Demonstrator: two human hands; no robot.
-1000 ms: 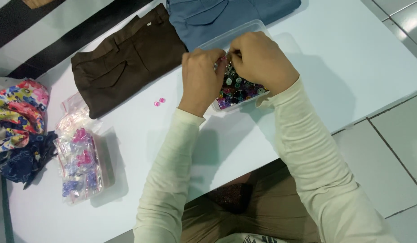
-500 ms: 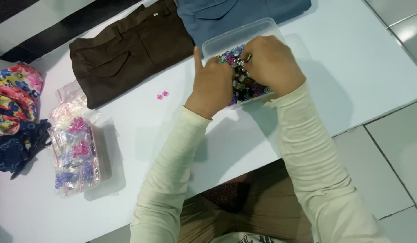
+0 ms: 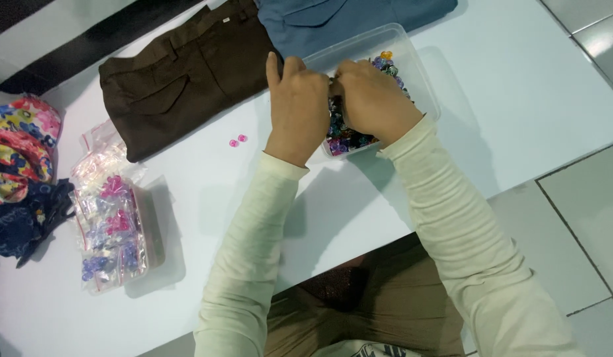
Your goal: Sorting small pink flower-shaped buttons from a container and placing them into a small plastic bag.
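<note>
Both hands are working together over the clear plastic box (image 3: pixel 422 86) of mixed coloured beads (image 3: pixel 346 135), which is sitting on the white counter (image 3: pixel 518 86) just below the folded blue garment (image 3: pixel 333 20). The left hand (image 3: pixel 296 106) and right hand (image 3: pixel 372 99) are meeting fingertip to fingertip, apparently pinching something small, so the sorting or picking step seems under way; any next move would call for fine, steady fingers. Whether each grip is actually closing on a bead is impossible to tell, since the fingertips are hiding each other. Two pink beads (image 3: pixel 238 140) are lying apart beside the brown trousers (image 3: pixel 181 79).
</note>
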